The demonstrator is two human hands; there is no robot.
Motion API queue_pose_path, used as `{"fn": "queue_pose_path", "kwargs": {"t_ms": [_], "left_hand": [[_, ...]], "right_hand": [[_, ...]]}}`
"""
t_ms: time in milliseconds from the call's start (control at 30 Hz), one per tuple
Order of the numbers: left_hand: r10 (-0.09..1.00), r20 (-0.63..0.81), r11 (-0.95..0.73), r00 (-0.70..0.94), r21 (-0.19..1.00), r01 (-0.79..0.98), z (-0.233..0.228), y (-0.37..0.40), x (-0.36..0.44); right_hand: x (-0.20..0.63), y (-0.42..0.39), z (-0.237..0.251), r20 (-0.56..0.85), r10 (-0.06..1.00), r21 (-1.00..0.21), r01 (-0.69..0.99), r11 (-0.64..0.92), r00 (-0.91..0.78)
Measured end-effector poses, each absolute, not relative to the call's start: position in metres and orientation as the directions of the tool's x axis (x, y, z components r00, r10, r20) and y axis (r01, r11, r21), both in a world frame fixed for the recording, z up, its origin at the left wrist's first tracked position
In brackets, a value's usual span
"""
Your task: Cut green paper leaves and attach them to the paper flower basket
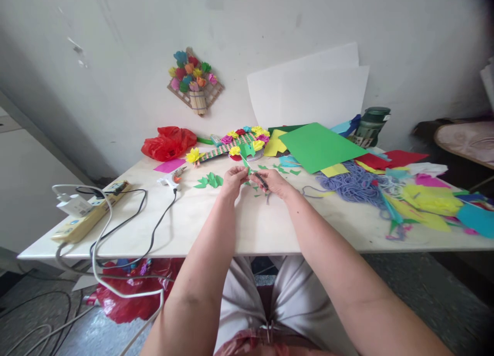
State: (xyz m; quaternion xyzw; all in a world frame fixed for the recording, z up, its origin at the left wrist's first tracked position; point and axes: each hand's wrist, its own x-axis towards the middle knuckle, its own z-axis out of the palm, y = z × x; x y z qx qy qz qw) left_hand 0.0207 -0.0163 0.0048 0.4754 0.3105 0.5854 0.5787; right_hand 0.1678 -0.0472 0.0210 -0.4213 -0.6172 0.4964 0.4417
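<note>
My left hand (234,180) is closed on a piece of green paper (247,150) that sticks up above the fingers. My right hand (273,183) grips scissors (261,180) with dark handles, close beside the left hand. Where the blades meet the paper is too small to make out. Cut green paper leaves (209,180) lie in a small pile left of my hands, and green scraps (287,168) are scattered to the right. Just beyond the hands lies a guitar-shaped craft (222,149) trimmed with paper flowers in yellow, pink, red and blue.
A glue gun (172,179) and a power strip (90,212) with trailing cords occupy the left. Right of my hands are a green sheet (322,147), purple yarn (351,183), coloured papers (432,199) and a dark bottle (371,127). A red plastic bag (169,142) sits behind.
</note>
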Motion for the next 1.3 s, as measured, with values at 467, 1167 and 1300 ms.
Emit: {"fn": "queue_pose_path", "kwargs": {"t_ms": [467, 1167, 1300], "left_hand": [[0.990, 0.130, -0.101, 0.058, 0.928, -0.357, 0.009, -0.019, 0.019], [0.983, 0.136, -0.083, 0.120, 0.925, -0.370, 0.009, -0.019, 0.016], [0.982, 0.123, -0.061, 0.141, 0.921, -0.384, 0.008, -0.018, 0.015]], "right_hand": [[0.169, -0.052, 0.025, 0.054, 0.946, -0.990, 0.109, 0.093, -0.321], [0.169, -0.045, 0.016, 0.113, 0.945, -0.988, 0.069, 0.141, -0.306], [0.167, -0.048, 0.019, 0.120, 0.949, -0.988, 0.059, 0.143, -0.292]]}}
